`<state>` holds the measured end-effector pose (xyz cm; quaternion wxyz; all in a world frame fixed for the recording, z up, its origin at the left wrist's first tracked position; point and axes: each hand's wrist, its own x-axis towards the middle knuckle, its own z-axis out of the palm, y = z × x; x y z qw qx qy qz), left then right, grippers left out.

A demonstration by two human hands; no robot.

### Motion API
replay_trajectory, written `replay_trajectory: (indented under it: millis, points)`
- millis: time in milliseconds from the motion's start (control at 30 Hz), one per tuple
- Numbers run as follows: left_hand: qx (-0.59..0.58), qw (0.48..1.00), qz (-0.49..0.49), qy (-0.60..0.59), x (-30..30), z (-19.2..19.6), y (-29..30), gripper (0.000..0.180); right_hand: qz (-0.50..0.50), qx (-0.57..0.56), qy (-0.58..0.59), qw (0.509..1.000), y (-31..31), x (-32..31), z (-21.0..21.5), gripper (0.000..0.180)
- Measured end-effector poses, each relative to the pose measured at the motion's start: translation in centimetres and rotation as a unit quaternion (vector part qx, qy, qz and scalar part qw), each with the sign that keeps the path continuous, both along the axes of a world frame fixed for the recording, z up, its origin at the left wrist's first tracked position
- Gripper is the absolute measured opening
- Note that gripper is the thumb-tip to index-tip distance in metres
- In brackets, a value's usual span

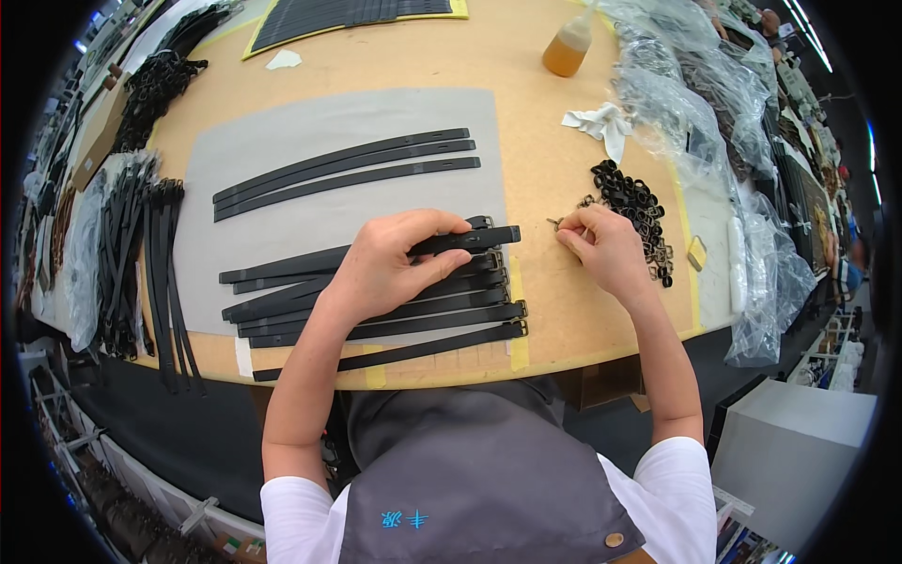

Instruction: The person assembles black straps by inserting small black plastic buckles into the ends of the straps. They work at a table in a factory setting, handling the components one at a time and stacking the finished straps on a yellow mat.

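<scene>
A flat black strap with a slot near its square end (pixel 498 235) is pinched between the thumb and fingers of the left hand (pixel 399 258), above the black straps with metal buckles (pixel 442 319) by the near edge of the tan bench (pixel 536 122). A small, thin metal piece (pixel 552 222) is gripped narrowly between the fingertips of the right hand (pixel 606 246); its exact shape cannot be told. The strap is best steadied close to its slot, with its face flat, and the metal piece is best pinched by its rim so that its tip is left exposed.

Between the strap ends and the pile of black loops and metal fittings (pixel 634 207) toward the right edge, tan surface is shown, where the hands can be brought together. Care is advised at the near edge, beside which the lowest strap is laid.
</scene>
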<state>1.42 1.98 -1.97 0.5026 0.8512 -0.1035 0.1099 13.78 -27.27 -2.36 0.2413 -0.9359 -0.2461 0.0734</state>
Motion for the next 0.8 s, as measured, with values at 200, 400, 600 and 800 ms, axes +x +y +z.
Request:
replay_trajectory:
  millis: [200,400,600,800]
  points:
    - [-0.009,1.000,0.008,0.023,-0.1,0.2,0.3,0.025,-0.002,0.043,0.068,0.997,0.8,0.9,1.6,0.025]
    - [-0.004,0.999,0.004,0.040,-0.1,0.5,0.2,0.023,0.055,-0.007,0.152,0.987,2.5,1.0,0.8,0.030]
    - [0.002,0.999,0.007,0.049,-0.2,0.7,0.4,0.020,0.041,0.066,0.210,0.975,2.8,0.6,0.0,0.023]
    - [-0.010,0.998,0.006,0.056,-0.5,1.3,0.0,0.017,-0.004,0.339,0.387,0.857,3.4,-0.5,-0.2,0.019]
